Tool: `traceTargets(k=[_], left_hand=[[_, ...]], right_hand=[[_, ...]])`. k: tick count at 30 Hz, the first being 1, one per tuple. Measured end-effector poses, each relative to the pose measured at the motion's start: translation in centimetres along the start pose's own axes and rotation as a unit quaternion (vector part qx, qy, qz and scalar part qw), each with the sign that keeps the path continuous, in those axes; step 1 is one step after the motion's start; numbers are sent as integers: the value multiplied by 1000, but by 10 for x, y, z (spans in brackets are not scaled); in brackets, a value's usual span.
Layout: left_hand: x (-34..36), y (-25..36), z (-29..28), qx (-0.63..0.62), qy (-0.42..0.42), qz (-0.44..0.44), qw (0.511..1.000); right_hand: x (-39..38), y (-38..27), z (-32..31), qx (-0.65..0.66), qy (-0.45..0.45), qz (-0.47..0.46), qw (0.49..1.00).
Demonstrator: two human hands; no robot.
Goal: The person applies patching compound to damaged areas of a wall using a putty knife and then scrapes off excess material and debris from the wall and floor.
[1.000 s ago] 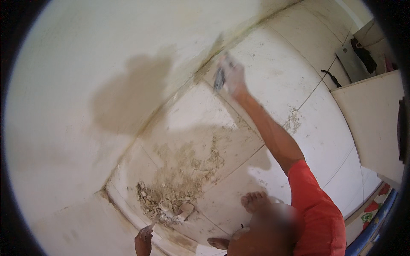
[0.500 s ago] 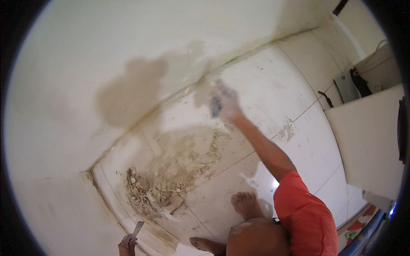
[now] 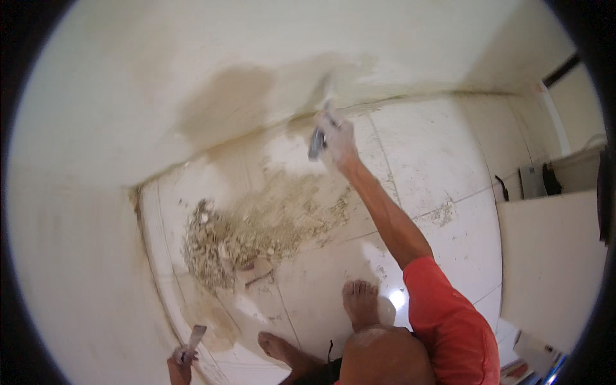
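Note:
My right hand [image 3: 340,142], dusted white, is wrapped round the dark handle of a scraper [image 3: 316,145]. Its blade, smeared by motion, points up at the wall [image 3: 256,38] just above the seam with the floor. Down at the lower left, my left hand [image 3: 181,367] grips a putty knife [image 3: 197,335] with its flat blade pointing up. Between the hands, a heap of crumbled plaster flakes and dust [image 3: 212,240] lies on the white tiled floor [image 3: 436,147]. A larger broken piece [image 3: 255,272] rests at the heap's near edge.
My bare feet [image 3: 360,301] are on the tiles below the heap. A pale cabinet [image 3: 552,256] stands on the right, with a dark-edged flat object [image 3: 532,182] and a small black item [image 3: 502,188] behind it. Left of the heap rises another wall [image 3: 77,269].
The view has turned, shifting the whole scene. My right hand has brought the scraper from over the floor up to the foot of the wall. My left hand still holds the putty knife.

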State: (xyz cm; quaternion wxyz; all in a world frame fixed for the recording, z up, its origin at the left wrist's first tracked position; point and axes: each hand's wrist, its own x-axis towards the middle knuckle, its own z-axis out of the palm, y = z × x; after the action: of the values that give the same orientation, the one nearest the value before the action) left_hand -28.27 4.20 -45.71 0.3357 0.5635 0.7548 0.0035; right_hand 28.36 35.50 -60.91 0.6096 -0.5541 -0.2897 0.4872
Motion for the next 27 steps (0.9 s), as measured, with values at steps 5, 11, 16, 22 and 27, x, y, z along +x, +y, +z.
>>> traceTargets(k=[5, 11, 16, 22, 27], left_hand=[[-20, -32, -3, -13, 62, -147, 987], [-28, -104, 42, -314, 229, -133, 912], [-29, -152, 120, -330, 265, -178, 888], [38, -160, 165, -443, 284, -130, 840], [80, -148, 197, -564, 294, -69, 769]], right_hand=[[-157, -2, 24, 9, -232, 134, 963], [-273, 17, 8, -119, -330, 213, 912], [-281, 1, 1, -280, -388, 291, 828], [-282, -36, 61, -439, -420, 60, 792], [-283, -66, 146, -484, -525, 9, 700]])
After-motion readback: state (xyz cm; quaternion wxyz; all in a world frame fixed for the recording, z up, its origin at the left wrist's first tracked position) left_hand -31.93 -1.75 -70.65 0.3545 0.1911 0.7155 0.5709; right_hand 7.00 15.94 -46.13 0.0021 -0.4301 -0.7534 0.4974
